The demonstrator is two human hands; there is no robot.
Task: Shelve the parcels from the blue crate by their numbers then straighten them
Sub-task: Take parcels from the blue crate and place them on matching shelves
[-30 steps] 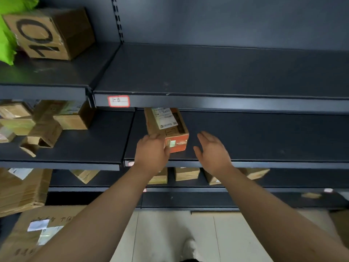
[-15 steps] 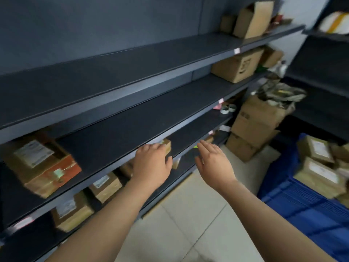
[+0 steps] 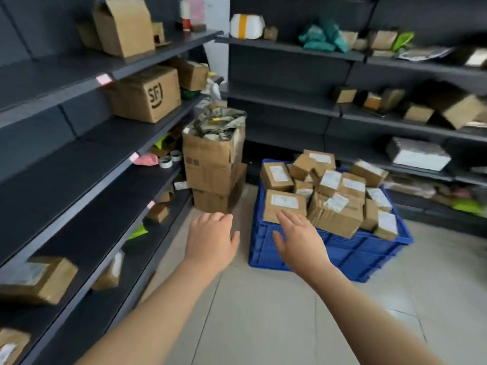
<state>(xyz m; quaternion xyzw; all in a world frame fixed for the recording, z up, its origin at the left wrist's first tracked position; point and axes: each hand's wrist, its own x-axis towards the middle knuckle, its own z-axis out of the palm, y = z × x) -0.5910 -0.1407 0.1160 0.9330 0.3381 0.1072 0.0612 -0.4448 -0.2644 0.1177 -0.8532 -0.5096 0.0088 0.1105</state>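
Parcels [image 3: 332,209] in blue crate [image 3: 356,249] (on floor [image 3: 263,312])

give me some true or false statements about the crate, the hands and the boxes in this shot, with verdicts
1. The blue plastic crate stands on the tiled floor, heaped with brown cardboard parcels. True.
2. The left hand grips a parcel. False: it holds nothing.
3. The right hand is open and empty. True.
4. The large brown cardboard box marked SF sits in the crate. False: it stands on a dark metal shelf at the left.
5. The parcels bear no labels. False: several carry white labels.
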